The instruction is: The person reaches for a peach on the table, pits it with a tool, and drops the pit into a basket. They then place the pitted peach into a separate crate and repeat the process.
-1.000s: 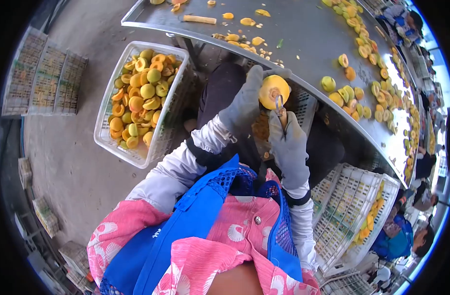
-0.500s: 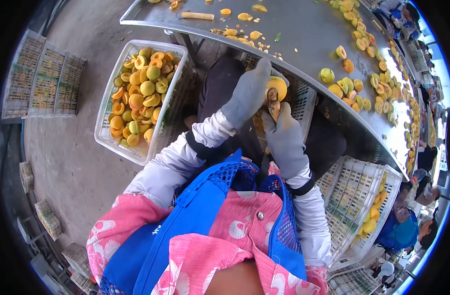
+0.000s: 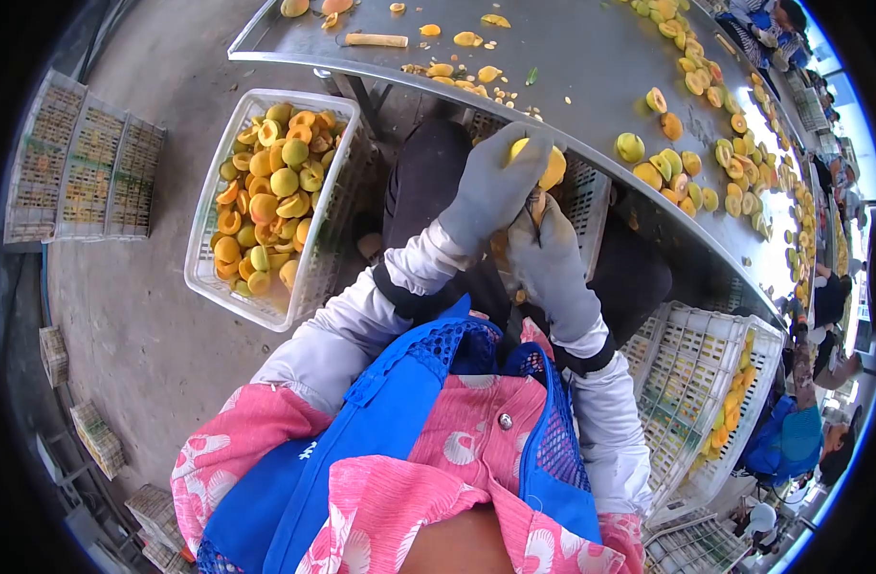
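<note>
My left hand, in a grey glove, is closed around a yellow peach just off the metal table's near edge. Below the fruit, my right hand, gloved too, grips a small tool that meets the peach's lower side. Most of the tool is hidden by the fingers. Part of a crate shows beneath both hands.
The metal table bears fruit halves, scraps and a wooden-handled tool. A white crate of peach halves stands at the left, with stacked crates at the right. Co-workers sit along the far right.
My left hand has turned further over the peach and covers more of it. The tool shows less between my hands. The view has shifted slightly.
</note>
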`<control>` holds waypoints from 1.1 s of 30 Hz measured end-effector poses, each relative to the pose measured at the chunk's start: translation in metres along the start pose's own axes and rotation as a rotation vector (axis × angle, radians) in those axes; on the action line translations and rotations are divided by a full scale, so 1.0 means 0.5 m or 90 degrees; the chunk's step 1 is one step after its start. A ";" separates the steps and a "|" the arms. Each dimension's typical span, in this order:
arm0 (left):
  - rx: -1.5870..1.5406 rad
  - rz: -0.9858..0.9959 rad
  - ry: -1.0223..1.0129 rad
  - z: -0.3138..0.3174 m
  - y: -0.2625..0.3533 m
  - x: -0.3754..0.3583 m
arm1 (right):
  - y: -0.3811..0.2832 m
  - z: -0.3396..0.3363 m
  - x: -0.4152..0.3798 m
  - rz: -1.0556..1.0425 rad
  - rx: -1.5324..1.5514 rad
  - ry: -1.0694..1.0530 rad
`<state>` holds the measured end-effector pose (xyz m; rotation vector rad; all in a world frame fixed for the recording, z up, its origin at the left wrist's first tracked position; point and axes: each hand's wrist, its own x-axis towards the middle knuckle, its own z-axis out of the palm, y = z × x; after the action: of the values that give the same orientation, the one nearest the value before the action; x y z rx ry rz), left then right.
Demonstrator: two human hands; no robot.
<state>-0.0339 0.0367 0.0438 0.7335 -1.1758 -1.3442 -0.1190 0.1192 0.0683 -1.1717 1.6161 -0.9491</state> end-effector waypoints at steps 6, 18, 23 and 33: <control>-0.047 -0.290 -0.106 -0.015 0.002 0.015 | -0.035 -0.025 0.001 0.311 0.325 -0.199; -0.092 -0.231 -0.261 0.001 -0.049 0.017 | -0.014 -0.075 -0.002 0.380 0.529 -0.376; -0.197 -0.367 -0.095 0.040 -0.117 -0.001 | 0.047 -0.057 0.011 0.338 0.555 -0.307; -0.228 -0.411 0.185 -0.021 -0.183 -0.017 | 0.021 0.020 0.043 0.399 0.397 -0.218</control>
<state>-0.0539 0.0289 -0.0460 1.0475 -0.4477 -1.8381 -0.1156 0.1003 0.0507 -0.3313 1.1621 -0.7036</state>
